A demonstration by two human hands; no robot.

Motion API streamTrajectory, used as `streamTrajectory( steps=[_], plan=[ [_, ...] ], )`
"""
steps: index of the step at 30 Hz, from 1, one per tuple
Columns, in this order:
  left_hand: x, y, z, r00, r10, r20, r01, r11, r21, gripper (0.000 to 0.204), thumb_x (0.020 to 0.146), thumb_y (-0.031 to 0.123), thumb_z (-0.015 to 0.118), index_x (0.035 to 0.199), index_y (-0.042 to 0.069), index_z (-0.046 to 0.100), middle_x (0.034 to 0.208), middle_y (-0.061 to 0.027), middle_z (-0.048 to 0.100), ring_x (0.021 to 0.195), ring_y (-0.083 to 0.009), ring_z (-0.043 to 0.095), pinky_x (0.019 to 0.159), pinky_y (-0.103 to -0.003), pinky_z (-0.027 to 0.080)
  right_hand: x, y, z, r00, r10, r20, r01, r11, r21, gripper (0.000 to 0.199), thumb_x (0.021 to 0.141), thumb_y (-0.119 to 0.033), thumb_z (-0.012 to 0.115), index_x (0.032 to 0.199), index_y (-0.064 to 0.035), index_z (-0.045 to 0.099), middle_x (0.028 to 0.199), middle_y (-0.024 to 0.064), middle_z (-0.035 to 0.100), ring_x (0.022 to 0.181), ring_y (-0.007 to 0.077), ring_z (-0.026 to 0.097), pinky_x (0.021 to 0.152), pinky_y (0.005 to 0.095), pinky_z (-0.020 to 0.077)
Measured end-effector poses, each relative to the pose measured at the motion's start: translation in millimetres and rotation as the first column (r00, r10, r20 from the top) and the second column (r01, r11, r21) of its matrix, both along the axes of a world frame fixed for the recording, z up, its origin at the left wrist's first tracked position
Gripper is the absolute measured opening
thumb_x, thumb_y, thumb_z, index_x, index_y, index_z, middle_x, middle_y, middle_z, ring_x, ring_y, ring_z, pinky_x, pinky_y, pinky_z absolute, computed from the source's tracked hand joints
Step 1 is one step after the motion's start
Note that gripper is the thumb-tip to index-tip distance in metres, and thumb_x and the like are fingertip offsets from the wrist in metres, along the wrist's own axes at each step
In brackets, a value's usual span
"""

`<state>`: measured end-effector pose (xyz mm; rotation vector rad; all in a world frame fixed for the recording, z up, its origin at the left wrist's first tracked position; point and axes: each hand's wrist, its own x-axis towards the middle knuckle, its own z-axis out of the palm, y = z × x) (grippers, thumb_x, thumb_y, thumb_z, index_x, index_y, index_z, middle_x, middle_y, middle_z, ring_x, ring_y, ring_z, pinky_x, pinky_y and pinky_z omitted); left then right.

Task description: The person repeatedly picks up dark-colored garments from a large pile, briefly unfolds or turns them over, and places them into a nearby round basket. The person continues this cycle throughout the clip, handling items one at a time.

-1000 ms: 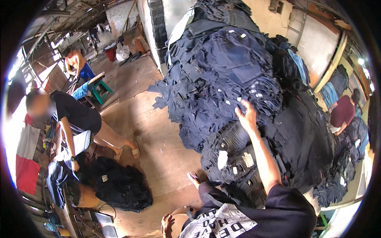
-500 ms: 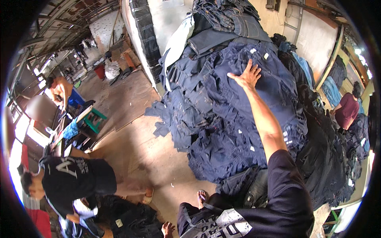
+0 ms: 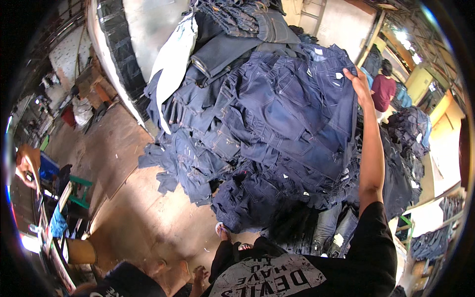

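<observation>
Far left, smooth green plastic stool [image 3: 80, 180] on worn brown floor [image 3: 143, 203]. Long, tapering white cloth [image 3: 175, 64] drapes tall heap of crumpled grey-blue denim garments [image 3: 190, 148], folds layered, seams stitched. Left hand [image 3: 199, 273] low, apart from heap, fingers loosely parted. Creased navy denim trousers with small white tags [image 3: 331, 94] lie atop heap, well above and right of left hand. Right hand [image 3: 361, 88] pinches their upper right edge.
</observation>
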<state>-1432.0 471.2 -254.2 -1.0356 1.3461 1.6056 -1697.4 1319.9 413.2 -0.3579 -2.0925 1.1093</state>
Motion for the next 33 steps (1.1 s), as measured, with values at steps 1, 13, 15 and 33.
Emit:
streamTrajectory(
  steps=[1,13,15,33],
  plan=[
    [-33.9,-3.9,-3.7,0.997,0.074,0.022,-0.076,0.989,0.123,0.033,0.101,0.025,0.065,0.133,0.018,0.057,0.098,-0.008,0.067,0.067,-0.0274,0.069,0.054,-0.037,0.055,4.8,1.3,7.1,0.999,-0.039,0.028,0.036,0.993,0.11,0.052,0.1,-0.03,0.073,0.143,-0.0029,0.063,0.133,0.0141,0.073,0.124,0.0276,0.066,0.108,0.0392,0.0463],
    [-264.8,43.9,8.8,0.907,-0.16,-0.389,0.136,0.987,-0.089,0.049,0.096,0.023,0.075,0.14,0.012,0.057,0.114,-0.0083,0.073,0.084,-0.0252,0.074,0.071,-0.037,0.057,-45.2,-126.4,-149.4,0.941,-0.303,0.148,0.138,0.745,0.653,0.052,0.097,-0.027,0.071,0.146,-0.011,0.059,0.134,0.0265,0.067,0.119,0.0472,0.066,0.106,0.0528,0.0519],
    [-265.3,44.4,9.4,0.92,-0.181,-0.347,0.165,0.983,-0.077,0.049,0.096,0.024,0.076,0.14,0.013,0.058,0.114,-0.0081,0.073,0.086,-0.0244,0.073,0.072,-0.037,0.057,-42.9,-102.7,-128.6,0.951,-0.278,0.136,0.171,0.838,0.518,0.054,0.098,-0.029,0.075,0.143,-0.0037,0.061,0.134,0.0202,0.07,0.126,0.0305,0.066,0.109,0.0388,0.0483],
    [-320.8,383.8,404.7,0.585,0.555,-0.592,0.196,0.611,0.767,0.08,0.104,0.052,0.061,0.164,0.005,0.034,0.16,-0.0127,0.046,0.137,-0.0269,0.053,0.114,-0.042,0.045,69.9,-406.8,-123.6,0.761,0.496,0.418,-0.623,0.738,0.257,0.076,0.093,-0.033,0.075,0.158,-0.0066,0.044,0.158,0.0316,0.044,0.141,0.0446,0.053,0.118,0.0502,0.0421]
  ],
)
